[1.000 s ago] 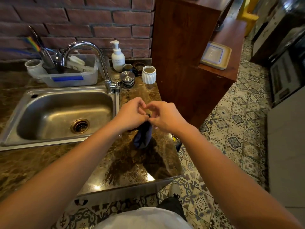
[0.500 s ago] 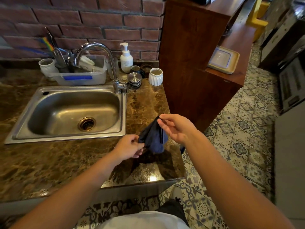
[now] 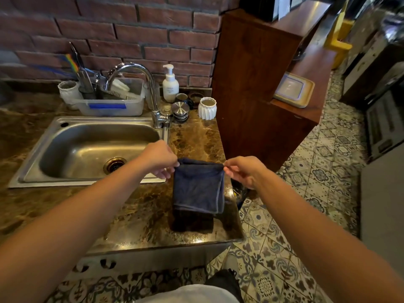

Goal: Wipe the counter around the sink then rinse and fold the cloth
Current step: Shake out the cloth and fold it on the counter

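The person has the dark blue cloth (image 3: 199,186) stretched between both hands, held up by its top edge over the right end of the counter (image 3: 140,215), just right of the sink (image 3: 91,147). The left hand (image 3: 160,159) pinches the top left corner with fingers closed tight on the fabric; the right hand (image 3: 242,170) does the same at the top right corner, thumb and forefinger clamped on it. The cloth hangs as a neat rectangle, already doubled at least once — layered hems show along its right side and bottom. Its lower edge is close above the counter's front right corner, with a dark shadow beneath; whether it touches the stone I cannot tell.

This looks like the folding step, the last part of the job. The sink basin is empty and no water runs from the faucet (image 3: 140,84).

The next move, I'd judge, calls for laying the cloth down flat or bringing the corners together for another fold — and keeping it well onto the stone, since it hangs near the counter's right edge and could slip off toward the tiled floor (image 3: 306,193).
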The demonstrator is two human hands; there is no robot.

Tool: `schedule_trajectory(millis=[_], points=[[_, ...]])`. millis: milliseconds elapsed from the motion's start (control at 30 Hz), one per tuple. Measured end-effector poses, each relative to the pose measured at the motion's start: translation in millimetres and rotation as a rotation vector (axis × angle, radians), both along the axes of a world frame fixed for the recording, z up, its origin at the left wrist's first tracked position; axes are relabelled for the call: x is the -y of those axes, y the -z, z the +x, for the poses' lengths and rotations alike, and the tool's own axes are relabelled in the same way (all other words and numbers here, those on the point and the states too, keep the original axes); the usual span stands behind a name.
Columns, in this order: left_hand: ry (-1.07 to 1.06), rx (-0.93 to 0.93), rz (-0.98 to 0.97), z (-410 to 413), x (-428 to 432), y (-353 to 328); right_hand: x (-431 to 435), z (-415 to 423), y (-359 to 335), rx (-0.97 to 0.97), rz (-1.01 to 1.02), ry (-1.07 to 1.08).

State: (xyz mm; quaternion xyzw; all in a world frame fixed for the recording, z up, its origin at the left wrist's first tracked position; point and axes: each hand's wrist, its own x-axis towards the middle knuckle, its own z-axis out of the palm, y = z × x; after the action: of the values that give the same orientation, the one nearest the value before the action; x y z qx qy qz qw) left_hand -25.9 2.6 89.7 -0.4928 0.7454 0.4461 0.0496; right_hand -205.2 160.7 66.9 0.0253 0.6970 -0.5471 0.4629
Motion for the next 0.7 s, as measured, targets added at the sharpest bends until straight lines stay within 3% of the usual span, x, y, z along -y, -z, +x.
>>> schedule_trajectory(millis=[200,367,433,500,567,600,700], points=[[-0.106,-0.278,-0.091,-10,-1,-19,6,-18,-30,-0.081,-0.111,0.016],[-0.071,-0.38,-0.214,5,-23,27,-19,-6,4,-0.208,-0.119,-0.031],[0.189,-0.199,-0.273,29,-42,63,-47,7,35,-0.343,0.071,-0.231],[0.605,0.136,-0.17,58,-66,95,-81,23,69,-0.542,0.395,-0.716],[0.759,0.305,-0.096,80,-81,118,-108,37,95,-0.697,0.597,-1.133],[0.73,0.294,-0.119,84,-84,126,-114,42,101,-0.724,0.63,-1.181],[0.614,0.176,-0.321,75,-80,141,-106,45,105,-0.77,0.526,-1.035]])
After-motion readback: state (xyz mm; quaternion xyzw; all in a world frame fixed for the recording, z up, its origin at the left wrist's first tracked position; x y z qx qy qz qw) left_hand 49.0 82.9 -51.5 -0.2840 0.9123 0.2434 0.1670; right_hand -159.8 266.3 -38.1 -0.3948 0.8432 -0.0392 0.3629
